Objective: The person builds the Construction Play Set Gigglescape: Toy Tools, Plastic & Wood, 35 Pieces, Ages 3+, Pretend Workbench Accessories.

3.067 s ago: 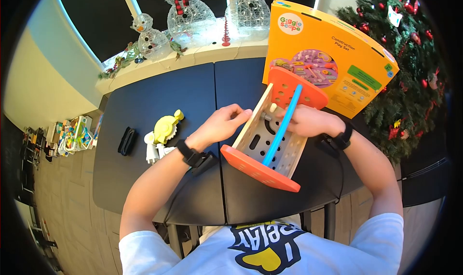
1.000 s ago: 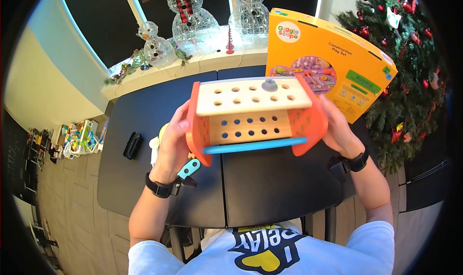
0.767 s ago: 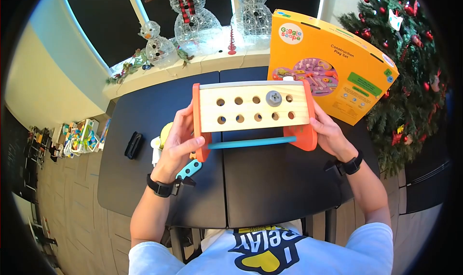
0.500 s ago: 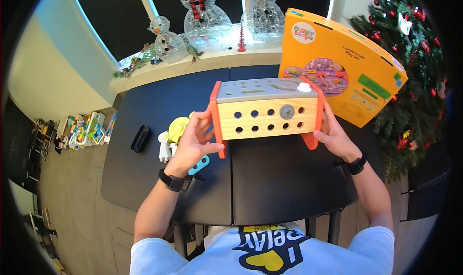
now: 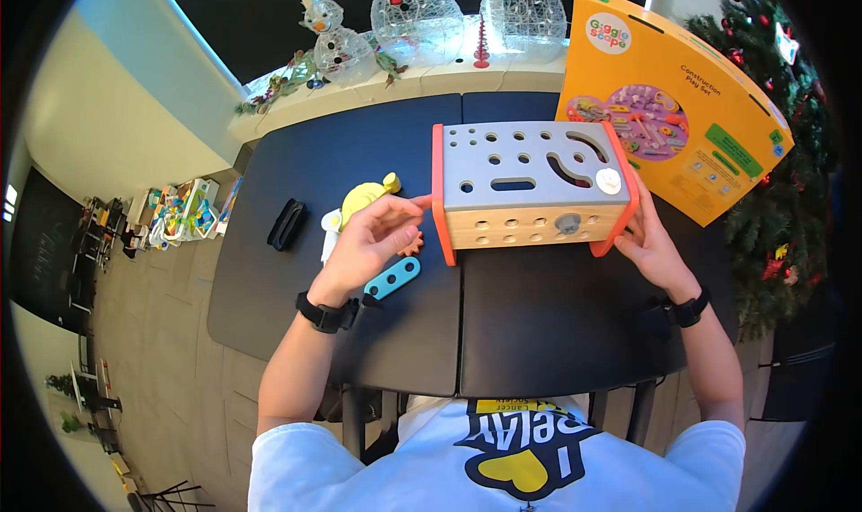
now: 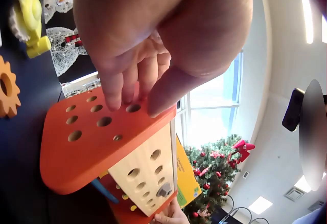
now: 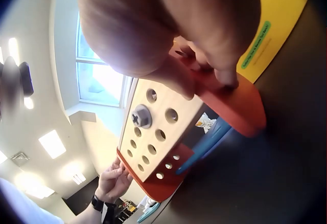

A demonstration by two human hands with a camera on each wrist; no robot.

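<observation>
A toy workbench (image 5: 530,171) with a grey slotted top, pale wooden sides and red-orange end panels stands upright on the dark table. A white knob (image 5: 608,181) sits on its top, and a grey bolt head (image 5: 567,224) shows in the front row of holes. My right hand (image 5: 655,247) grips the right end panel, thumb at the front edge and fingers behind. At the left end panel (image 6: 66,147), the loosely extended fingers of my left hand (image 5: 368,251) touch the surface. A blue rod (image 7: 207,147) runs low between the panels in the right wrist view.
Left of the workbench lie a yellow toy piece (image 5: 364,195), a white piece (image 5: 330,233), an orange gear (image 6: 16,95) and a turquoise strip with holes (image 5: 406,274). A black case (image 5: 287,225) lies farther left. A yellow-orange box (image 5: 584,72) stands behind at right.
The workbench has been turned from slanted to grey top up, then lowered onto the table. The left hand has loosened from its end panel; the right hand keeps its grip.
</observation>
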